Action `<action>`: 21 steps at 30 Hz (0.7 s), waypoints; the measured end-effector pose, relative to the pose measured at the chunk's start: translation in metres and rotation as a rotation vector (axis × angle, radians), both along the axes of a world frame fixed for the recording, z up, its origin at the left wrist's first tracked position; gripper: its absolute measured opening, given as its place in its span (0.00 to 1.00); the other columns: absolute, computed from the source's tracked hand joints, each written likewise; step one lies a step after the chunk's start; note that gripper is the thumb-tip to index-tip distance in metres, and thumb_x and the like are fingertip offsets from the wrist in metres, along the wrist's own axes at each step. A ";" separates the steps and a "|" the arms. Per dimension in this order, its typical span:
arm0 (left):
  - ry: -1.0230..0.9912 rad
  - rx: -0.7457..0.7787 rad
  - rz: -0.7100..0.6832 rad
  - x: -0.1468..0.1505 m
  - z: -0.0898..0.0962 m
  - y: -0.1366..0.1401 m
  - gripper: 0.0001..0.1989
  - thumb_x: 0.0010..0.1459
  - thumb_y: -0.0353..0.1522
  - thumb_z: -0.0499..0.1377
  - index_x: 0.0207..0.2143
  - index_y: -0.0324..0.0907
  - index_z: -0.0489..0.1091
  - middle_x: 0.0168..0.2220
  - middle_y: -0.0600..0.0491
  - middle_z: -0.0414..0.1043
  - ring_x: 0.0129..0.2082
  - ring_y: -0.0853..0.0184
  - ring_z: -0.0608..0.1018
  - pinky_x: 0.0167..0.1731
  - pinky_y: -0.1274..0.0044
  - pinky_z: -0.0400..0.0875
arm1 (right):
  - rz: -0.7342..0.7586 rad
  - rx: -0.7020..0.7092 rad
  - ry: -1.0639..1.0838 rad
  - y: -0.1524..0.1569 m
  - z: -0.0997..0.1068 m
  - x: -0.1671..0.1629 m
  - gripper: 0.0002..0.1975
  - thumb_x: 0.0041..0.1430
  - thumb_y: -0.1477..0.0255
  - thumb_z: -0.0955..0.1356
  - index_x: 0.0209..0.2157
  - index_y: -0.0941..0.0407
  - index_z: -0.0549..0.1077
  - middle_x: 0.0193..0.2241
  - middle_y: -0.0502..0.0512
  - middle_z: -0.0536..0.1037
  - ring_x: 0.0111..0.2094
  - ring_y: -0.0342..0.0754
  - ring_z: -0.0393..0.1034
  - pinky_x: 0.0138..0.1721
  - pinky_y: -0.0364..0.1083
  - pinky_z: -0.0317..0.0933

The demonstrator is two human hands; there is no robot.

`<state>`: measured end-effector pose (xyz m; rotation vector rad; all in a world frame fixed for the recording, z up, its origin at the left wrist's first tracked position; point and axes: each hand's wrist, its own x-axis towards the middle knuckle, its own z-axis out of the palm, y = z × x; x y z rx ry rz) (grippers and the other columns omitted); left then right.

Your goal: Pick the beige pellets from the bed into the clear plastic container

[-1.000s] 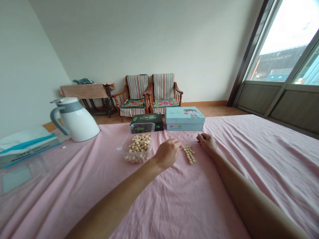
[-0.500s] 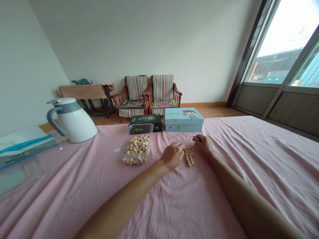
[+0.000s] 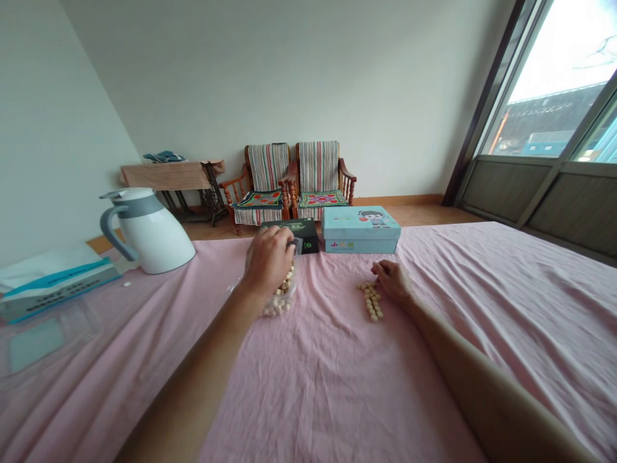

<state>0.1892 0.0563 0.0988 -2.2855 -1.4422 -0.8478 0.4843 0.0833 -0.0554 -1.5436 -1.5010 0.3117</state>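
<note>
My left hand (image 3: 270, 258) is over the clear plastic box (image 3: 299, 247) and covers much of it. Its fingertips are hidden, so I cannot tell if they hold anything. Small pale beige pieces (image 3: 278, 306), rounded and nut-sized, lie in the box. On the cloth to the right, more such pieces (image 3: 373, 307) form two short rows side by side, with several at the far end set crosswise. My right hand (image 3: 393, 280) rests just right of these rows, its fingers curled and pinched; what is between them, if anything, is too small to make out.
Behind the plastic box stand a black box (image 3: 308, 236) and a light blue box (image 3: 361, 239) on the pink tablecloth (image 3: 328, 386). At left are a white jug (image 3: 154, 238), a tissue pack (image 3: 62, 289) and a clear plastic lid (image 3: 36, 344). Two chairs (image 3: 318, 170) stand beyond.
My left hand has moved left from the rows of pieces to above the plastic box. My right hand stays beside the rows. The view has shifted slightly.
</note>
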 end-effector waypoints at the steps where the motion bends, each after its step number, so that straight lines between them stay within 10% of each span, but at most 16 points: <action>1: -0.001 -0.016 -0.051 0.010 -0.005 -0.004 0.02 0.56 0.28 0.55 0.32 0.41 0.67 0.33 0.52 0.69 0.36 0.67 0.71 0.39 0.76 0.65 | 0.000 -0.002 0.023 -0.001 0.002 -0.001 0.20 0.57 0.58 0.60 0.24 0.58 0.71 0.21 0.54 0.76 0.22 0.44 0.69 0.24 0.41 0.58; 6: 0.070 -0.240 -0.443 0.074 -0.056 -0.012 0.05 0.57 0.27 0.52 0.31 0.42 0.68 0.34 0.52 0.71 0.37 0.67 0.73 0.39 0.76 0.67 | 0.034 -0.021 0.102 -0.006 0.008 -0.012 0.24 0.57 0.53 0.58 0.22 0.58 0.71 0.18 0.54 0.74 0.20 0.45 0.69 0.23 0.41 0.59; 12: 0.089 -0.358 -0.413 0.110 -0.111 0.009 0.13 0.54 0.22 0.50 0.39 0.38 0.69 0.40 0.46 0.71 0.44 0.62 0.72 0.44 0.72 0.68 | 0.140 -0.059 0.253 -0.005 0.009 -0.020 0.23 0.54 0.52 0.61 0.25 0.58 0.71 0.19 0.54 0.75 0.21 0.45 0.70 0.23 0.42 0.62; 21: 0.090 -0.337 -0.427 0.102 -0.098 0.002 0.08 0.57 0.25 0.51 0.33 0.40 0.69 0.35 0.49 0.70 0.40 0.65 0.72 0.41 0.74 0.67 | 0.004 -0.044 0.363 0.000 0.001 -0.006 0.22 0.54 0.54 0.61 0.24 0.59 0.71 0.22 0.56 0.75 0.21 0.45 0.71 0.22 0.42 0.63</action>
